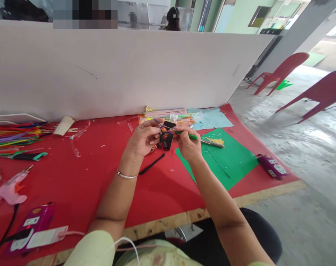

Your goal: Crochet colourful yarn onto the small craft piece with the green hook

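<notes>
My left hand (146, 138) has its fingers pinched round a small multicoloured piece of thin strands (164, 131), dark blue, red and orange. In my right hand (188, 144) is a slim tool with a green grip (194, 136). Its thin metal shaft points left and meets the strands; its exact kind is unclear. Beneath the hands lies a black phone-like object (168, 143), partly covered by the strands. A black strap (152, 164) rests on the red table covering (157, 192), and a green sheet (234, 159) spreads under the tool's rear end.
Coloured strips (14, 136), a green-and-black cutter (29, 156) and a pink glue gun (11, 186) lie left. Purple devices sit front left (36, 221) and far right (272, 166). A white partition (115, 70) borders the table's back; red chairs (281, 74) stand beyond.
</notes>
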A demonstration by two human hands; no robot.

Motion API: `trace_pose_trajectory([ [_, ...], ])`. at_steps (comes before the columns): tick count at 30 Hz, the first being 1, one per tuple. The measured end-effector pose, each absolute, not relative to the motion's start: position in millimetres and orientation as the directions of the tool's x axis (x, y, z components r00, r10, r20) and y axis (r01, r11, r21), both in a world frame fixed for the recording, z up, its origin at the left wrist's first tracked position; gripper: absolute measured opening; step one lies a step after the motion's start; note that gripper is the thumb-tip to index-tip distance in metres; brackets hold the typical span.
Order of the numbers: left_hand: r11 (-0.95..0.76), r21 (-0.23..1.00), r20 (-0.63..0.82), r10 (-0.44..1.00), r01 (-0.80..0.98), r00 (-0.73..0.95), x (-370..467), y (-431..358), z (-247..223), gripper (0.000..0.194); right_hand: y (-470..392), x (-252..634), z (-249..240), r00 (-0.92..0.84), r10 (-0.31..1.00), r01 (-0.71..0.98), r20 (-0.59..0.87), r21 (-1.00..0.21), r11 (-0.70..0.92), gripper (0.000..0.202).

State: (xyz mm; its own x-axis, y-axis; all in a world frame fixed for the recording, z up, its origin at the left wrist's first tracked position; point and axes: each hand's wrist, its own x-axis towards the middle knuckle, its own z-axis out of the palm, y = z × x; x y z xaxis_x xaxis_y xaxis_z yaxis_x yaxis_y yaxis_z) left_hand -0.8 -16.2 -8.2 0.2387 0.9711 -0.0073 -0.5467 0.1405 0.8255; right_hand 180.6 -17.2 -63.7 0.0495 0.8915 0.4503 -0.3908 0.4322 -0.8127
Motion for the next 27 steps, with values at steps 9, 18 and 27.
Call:
trace_pose_trajectory([
  [9,0.068,0.861,0.039,0.979,-0.503,0.200,0.7,-14.7,-11.9,0.037,-23.8,197.7,-57.4,-0.013,0.707,-0.114,0.707,-0.703,0.702,0.025],
  [18,0.088,0.881,0.054,0.958,-0.466,0.282,-6.2,-13.0,-12.3,0.034,-28.7,210.6,-45.4,-0.124,0.751,-0.062,0.648,-0.761,0.646,0.039],
  [27,0.025,0.902,0.118,0.946,-0.430,0.303,4.8,-16.1,-15.7,0.029,-31.5,192.6,-45.4,-0.134,0.971,-0.489,0.198,-0.866,0.109,0.057],
])
